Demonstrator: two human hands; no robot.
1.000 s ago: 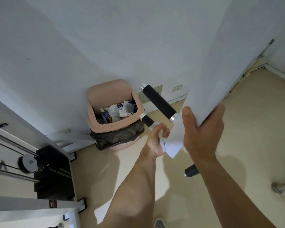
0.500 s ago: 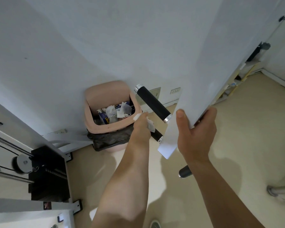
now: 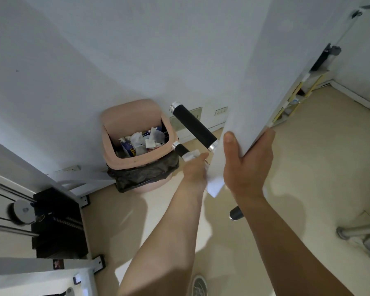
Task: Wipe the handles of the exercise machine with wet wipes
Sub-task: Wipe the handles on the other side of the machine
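The lower handle, a short black bar with a silver end cap, runs diagonally, its free end pointing up-left toward the pink bin. The left hand clenches a white wet wipe around the bar just right of the bin's rim. The longer upper handle lies parallel above, also right of the bin. Farther right, the right hand grasps the white post.
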